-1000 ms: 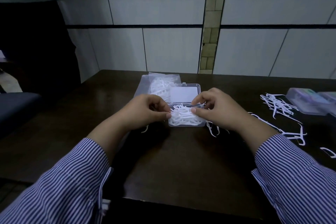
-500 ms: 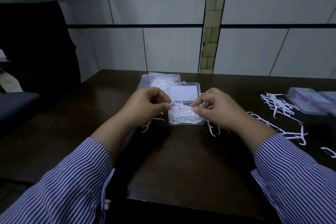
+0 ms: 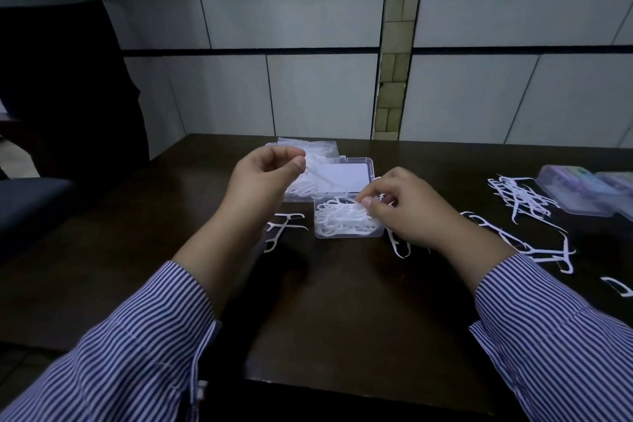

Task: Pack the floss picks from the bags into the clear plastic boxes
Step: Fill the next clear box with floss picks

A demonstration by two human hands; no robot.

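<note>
A clear plastic box (image 3: pixel 347 233) sits open mid-table, its base full of white floss picks (image 3: pixel 342 217) and its lid (image 3: pixel 346 175) lying flat behind. My left hand (image 3: pixel 263 181) is raised above the box's left side, pinching a floss pick (image 3: pixel 325 178) that hangs toward the box. Resting on the box's right edge, my right hand (image 3: pixel 407 212) has curled fingers on the picks inside. A clear bag of picks (image 3: pixel 308 154) lies behind the box, partly hidden by my left hand.
Loose picks lie left of the box (image 3: pixel 284 226) and under my right wrist (image 3: pixel 399 245). More loose picks spread at the right (image 3: pixel 520 197), with closed boxes (image 3: pixel 582 193) at the far right. The tiled wall stands behind the dark table (image 3: pixel 342 312).
My left hand has risen up and to the left from the box, drawing one pick out. My right hand has shifted slightly onto the box's right edge.
</note>
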